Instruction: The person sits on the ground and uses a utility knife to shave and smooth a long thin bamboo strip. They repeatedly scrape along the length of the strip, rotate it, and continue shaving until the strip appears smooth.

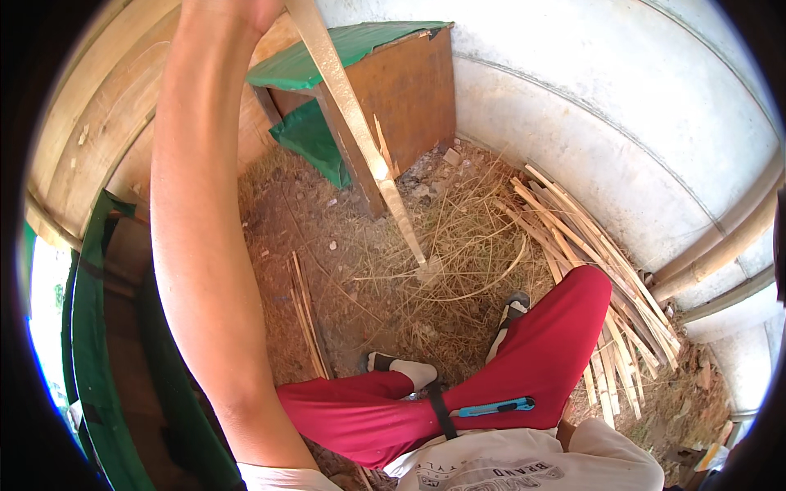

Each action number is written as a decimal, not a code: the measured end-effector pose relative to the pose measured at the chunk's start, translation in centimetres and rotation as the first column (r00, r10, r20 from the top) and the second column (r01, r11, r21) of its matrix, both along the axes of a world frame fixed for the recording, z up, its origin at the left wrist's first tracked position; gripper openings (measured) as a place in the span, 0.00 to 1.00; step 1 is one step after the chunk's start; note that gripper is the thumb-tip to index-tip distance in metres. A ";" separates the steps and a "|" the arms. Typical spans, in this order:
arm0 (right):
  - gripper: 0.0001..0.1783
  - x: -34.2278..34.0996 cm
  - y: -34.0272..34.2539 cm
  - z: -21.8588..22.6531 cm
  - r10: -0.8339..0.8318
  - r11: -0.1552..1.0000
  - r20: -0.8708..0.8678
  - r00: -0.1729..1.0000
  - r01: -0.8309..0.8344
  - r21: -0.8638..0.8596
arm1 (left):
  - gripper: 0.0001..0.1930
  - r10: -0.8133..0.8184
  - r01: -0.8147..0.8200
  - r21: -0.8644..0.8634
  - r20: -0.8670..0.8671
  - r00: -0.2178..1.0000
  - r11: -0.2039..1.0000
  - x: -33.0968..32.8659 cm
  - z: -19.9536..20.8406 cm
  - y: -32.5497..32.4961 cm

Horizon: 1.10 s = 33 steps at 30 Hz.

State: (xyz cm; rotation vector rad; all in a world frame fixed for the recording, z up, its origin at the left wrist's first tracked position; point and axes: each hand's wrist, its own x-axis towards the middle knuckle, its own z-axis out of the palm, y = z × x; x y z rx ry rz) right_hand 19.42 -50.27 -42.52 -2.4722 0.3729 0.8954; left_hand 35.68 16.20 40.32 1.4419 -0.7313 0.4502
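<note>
One hand only shows, and barely: left arm (201, 245) runs up from the lower edge to the top of the frame, w/ the left hand (237, 10) cut off by the top edge. It sits at the upper end of a long pale bamboo strip (352, 114); looks wrapped on it, but fingers are out of view, so can't tell how tight the hold is. Right hand not in frame.

Strip slants down from top centre toward the right, its lower tip (426, 263) touching the ground in a patch of dry straw (442, 245). It passes in front of a brown wooden box (409, 90) w/ green cloth (327, 57) draped over top and hanging on its left side.

Person sits cross-legged in red trousers (540, 360), white socks, one foot (405, 370) near centre, other (512, 311) just right of it. A blue-handled knife (495, 406) lies on the right thigh, beside a black strap (440, 409).

Pile of split bamboo strips (598, 278) lies on the ground at right, along the foot of a curved white wall (622, 123). Thick bamboo poles (729, 245) lean at far right. Few thin strips (307, 311) lie on the dirt just right of the arm. Green frame (90, 344) and wooden planks (90, 131) at left.
</note>
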 end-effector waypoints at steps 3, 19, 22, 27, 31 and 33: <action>0.26 -0.2 -0.5 0.4 -0.021 1.000 -0.005 1.000 0.021 -0.005 | 0.25 0.504 -0.502 -0.084 0.270 0.820 0.861 -0.5 -2.7 -5.7; 0.25 -0.7 -1.3 0.9 0.012 1.000 -0.028 1.000 -0.011 0.024 | 0.25 0.524 -0.535 -0.059 0.319 0.790 0.842 -1.6 -2.9 -5.4; 0.25 -1.1 -2.0 0.6 0.035 0.998 -0.017 0.999 -0.035 0.045 | 0.25 0.516 -0.516 -0.079 0.270 0.813 0.853 -1.1 -2.4 -4.7; 0.23 -2.5 -4.0 -0.5 0.244 0.967 0.125 0.962 -0.252 0.045 | 0.25 0.501 -0.508 -0.065 0.319 0.805 0.859 -1.0 -2.4 -4.3; 0.19 -1.2 -3.6 0.5 0.297 0.927 0.106 0.949 -0.313 0.207 | 0.24 0.572 -0.599 -0.036 0.350 0.742 0.800 -2.7 -1.9 -4.5; 0.17 -0.6 -2.8 4.8 0.052 0.960 -0.179 0.982 0.000 0.281 | 0.23 0.519 -0.535 -0.053 0.337 0.786 0.843 -0.1 -3.9 -4.4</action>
